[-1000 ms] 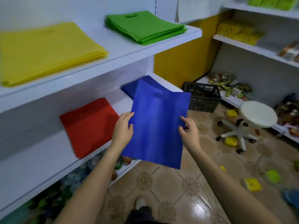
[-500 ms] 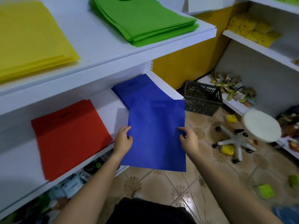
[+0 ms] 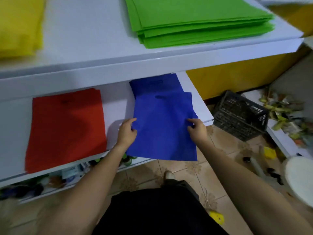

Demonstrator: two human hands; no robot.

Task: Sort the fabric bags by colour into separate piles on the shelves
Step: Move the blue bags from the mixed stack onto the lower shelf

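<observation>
Four piles: one yellow pile [image 3: 18, 26] and one green pile [image 3: 194, 19] on upper shelf [image 3: 84, 31], one red pile [image 3: 67, 126] and one blue pile [image 3: 155, 83] on lower shelf [image 3: 116, 106]. My left hand [image 3: 127, 131] and right hand [image 3: 197, 131], fingers curled, each pinch a side edge of one blue bag [image 3: 162, 126], which lies over the blue pile with its near end overhanging.

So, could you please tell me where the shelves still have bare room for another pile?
Upper shelf: a wide bare patch between the yellow pile and the green pile. Lower shelf: a narrower strip between the red pile and the blue pile, only a thin margin right of the blue. The held blue bag crowds that end.
</observation>
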